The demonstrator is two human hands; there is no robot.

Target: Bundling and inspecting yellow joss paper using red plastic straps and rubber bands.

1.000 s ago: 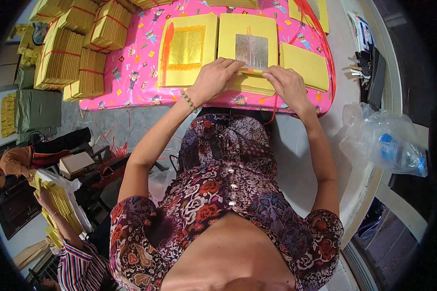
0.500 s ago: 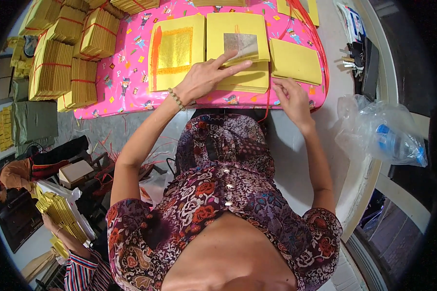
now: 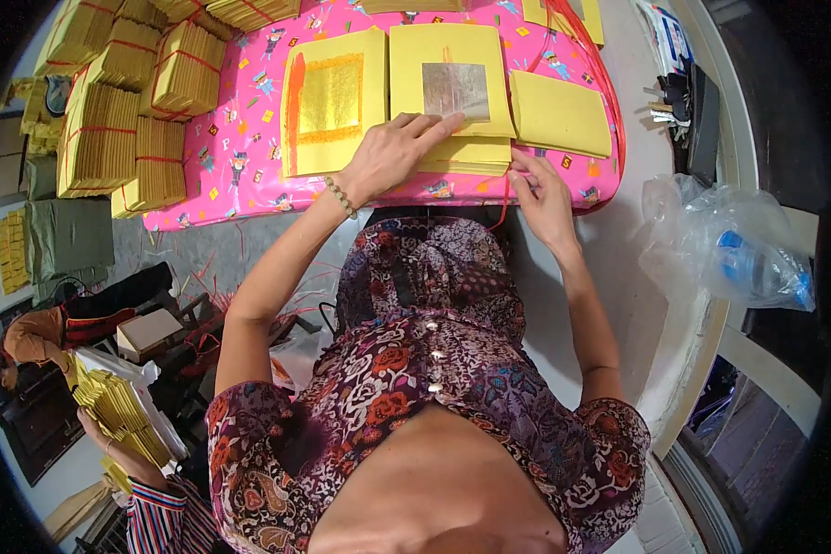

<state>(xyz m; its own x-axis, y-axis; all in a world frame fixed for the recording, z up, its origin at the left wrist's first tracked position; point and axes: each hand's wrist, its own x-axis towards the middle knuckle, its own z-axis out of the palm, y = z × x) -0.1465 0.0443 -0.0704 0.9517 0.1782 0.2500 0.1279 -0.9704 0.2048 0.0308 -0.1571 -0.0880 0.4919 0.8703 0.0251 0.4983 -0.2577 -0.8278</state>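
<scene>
My left hand point(image 3: 392, 159) lies palm down over the near left part of a stack of yellow paper sheets point(image 3: 466, 152), its thumb stretched across the top sheet below the silver square point(image 3: 454, 90). No grip on the paper shows. At the stack's near right corner is my right hand point(image 3: 543, 196), fingertips by the edge and thumb apart from them. Beside these fingers, a thin red strip point(image 3: 506, 198) hangs over the table edge. To the left lies a yellow sheet with a gold square point(image 3: 332, 100); a folded yellow packet point(image 3: 561, 113) lies to the right.
Yellow paper bundles tied in red point(image 3: 102, 129) stand at the left of the pink patterned tabletop point(image 3: 240, 138). Long red strips point(image 3: 609, 92) curve along its right edge. A clear plastic bag with a blue-labelled bottle point(image 3: 734, 254) hangs right. Another person's hand point(image 3: 92, 425) handles yellow papers lower left.
My left hand has drawn slightly nearer and left, its fingers closer together. My right hand has moved slightly nearer to me, beside the stack's corner.
</scene>
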